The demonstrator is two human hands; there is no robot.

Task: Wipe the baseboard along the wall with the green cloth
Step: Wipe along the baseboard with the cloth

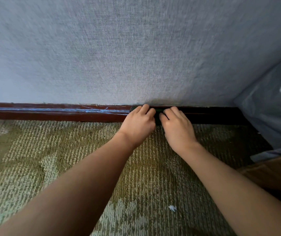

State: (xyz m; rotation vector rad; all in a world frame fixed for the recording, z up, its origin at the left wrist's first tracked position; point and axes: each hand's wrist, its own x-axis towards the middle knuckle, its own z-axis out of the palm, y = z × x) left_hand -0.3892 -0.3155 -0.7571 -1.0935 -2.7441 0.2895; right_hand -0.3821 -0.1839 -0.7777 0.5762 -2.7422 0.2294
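Head view: the dark brown baseboard (51,114) runs left to right at the foot of the grey wall (136,57), above the carpet (68,150). The left hand (138,123) and right hand (177,127) sit side by side, fingers curled over the green cloth (158,110). They hold it against the baseboard, with its long axis following the board.

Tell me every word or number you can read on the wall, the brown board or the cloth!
None: no words, numbers or labels can be read anywhere.
The baseboard has only pale blue streaks, not letters.
The green cloth is mostly hidden under the left hand and right hand.
The white scrap on the carpet is too small to tell.
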